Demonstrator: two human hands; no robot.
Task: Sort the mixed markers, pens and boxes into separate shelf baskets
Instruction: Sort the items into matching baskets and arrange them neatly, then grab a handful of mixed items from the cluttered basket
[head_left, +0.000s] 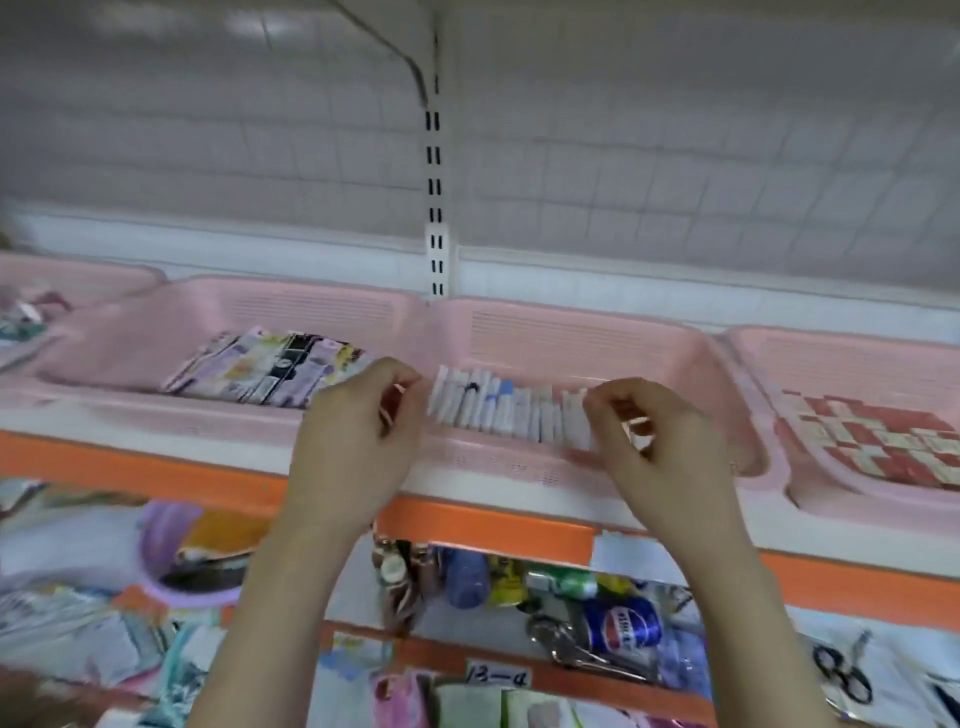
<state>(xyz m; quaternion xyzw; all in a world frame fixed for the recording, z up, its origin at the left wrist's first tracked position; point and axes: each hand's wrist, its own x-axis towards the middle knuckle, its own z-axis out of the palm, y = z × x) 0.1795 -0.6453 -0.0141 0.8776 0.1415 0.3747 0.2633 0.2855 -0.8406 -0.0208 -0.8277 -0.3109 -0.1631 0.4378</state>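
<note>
Stood side by side along an orange-edged shelf (156, 467): pink baskets, rims touching. Middle basket (519, 467) held a row of white pens and markers (509, 410) packed edge to edge, with bare floor behind toward 12 o'clock. At 9 o'clock, a second basket (156, 322) carried flat printed boxes (265, 371), with open floor to their left. At 3 o'clock, a third basket (779, 488) filled with red and white small boxes (872, 436), cut off by the frame edge. Far left basket mostly out of frame, contents blurred.

Lower shelf at 6 o'clock cluttered and smeared by motion; a blue can (623, 626) and scissors (841, 675) made out, the rest unclear.

Left hand (358, 431) curled at the row's left end, fingers bent inward; something reddish glimpsed inside, grip impossible to confirm. Right hand (660, 441) curled at the row's right end, fingertips against the last pens; whether pinching one, impossible to tell.
</note>
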